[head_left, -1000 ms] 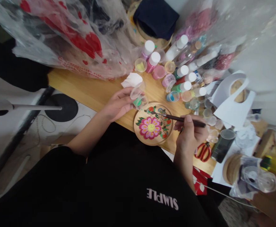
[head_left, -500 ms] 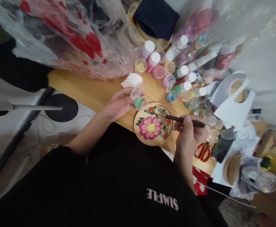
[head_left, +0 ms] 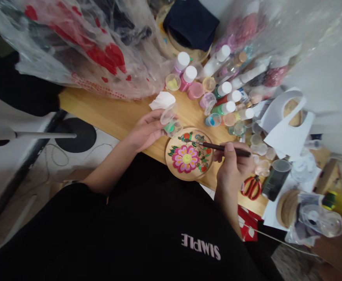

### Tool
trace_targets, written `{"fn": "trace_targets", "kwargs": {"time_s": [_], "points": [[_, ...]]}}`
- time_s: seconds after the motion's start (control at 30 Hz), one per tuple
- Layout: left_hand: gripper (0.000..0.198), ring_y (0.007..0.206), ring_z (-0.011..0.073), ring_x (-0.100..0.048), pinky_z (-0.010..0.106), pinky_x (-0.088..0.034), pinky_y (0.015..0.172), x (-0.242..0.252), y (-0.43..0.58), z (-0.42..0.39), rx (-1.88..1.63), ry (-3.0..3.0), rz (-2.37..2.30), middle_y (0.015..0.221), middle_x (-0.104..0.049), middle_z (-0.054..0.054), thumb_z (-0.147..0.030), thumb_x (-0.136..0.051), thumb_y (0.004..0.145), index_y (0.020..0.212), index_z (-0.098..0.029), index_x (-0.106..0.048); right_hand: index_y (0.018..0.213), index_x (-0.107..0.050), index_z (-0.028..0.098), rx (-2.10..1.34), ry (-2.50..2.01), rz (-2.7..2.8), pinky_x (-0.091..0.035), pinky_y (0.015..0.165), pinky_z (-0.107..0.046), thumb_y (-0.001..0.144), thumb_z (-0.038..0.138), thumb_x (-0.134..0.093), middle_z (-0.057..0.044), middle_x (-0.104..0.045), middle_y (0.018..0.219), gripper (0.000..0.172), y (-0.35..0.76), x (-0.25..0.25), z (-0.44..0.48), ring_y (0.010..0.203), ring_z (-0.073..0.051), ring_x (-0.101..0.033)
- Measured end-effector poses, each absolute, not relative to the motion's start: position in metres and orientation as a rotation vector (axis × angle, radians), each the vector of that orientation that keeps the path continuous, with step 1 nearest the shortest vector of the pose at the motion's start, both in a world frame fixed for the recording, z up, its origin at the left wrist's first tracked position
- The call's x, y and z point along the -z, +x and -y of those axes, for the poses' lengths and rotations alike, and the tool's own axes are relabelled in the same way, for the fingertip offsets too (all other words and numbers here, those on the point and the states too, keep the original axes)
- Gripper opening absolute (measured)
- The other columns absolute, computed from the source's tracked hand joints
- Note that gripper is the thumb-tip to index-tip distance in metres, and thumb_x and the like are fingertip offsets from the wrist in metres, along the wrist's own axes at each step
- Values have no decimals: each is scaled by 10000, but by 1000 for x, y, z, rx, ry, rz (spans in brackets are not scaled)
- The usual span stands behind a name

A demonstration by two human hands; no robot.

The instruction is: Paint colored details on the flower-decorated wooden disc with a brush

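Wooden disc (head_left: 189, 155), floral: lay at the near edge of the counter (head_left: 106, 113). Brush (head_left: 232, 150): pinched in the right hand's (head_left: 232, 167) grip, tip over the design, contact unclear. Paint cup (head_left: 170, 128), green: held by the left hand (head_left: 148, 130). Fine outlines seemingly demanded light, steady strokes.

a wooden tabletop (head_left: 95, 111) runs beneath the right hand's grip (head_left: 232, 162), pale floor tiles (head_left: 106, 139) left of it, a whitish wall (head_left: 335, 101) beyond
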State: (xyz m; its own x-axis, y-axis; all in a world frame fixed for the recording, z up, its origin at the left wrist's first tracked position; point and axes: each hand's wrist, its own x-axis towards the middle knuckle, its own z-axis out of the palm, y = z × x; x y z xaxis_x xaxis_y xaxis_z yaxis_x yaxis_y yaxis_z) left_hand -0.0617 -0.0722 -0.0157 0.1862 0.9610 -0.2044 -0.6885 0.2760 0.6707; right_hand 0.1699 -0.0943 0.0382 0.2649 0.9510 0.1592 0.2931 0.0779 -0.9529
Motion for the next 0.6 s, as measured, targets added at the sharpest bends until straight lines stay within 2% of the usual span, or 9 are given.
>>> {"fn": "trace_targets", "kwargs": {"time_s": [0.27,0.6], "points": [[328,910,201,-741,309,-572,780,17,-62,73,-1226,512,-715,1000,-772,45,-406,-908,739,944,-190,-771,751,-688,207,-764,-1392,1245,-409,450,-227,880,414,-764,47,-659,609,255,171,-38,94,445,-86,-577],[345,828,163,-737,260,-596,736,10,-61,72,-1241,486,-716,928,-782,26,-397,-958,675,903,-200,-789,757,-687,206,-761,-1431,1252,-420,460,-229,887,433,-756,46,-638,608,271,172,-38,95,469,-92,-589]]}}
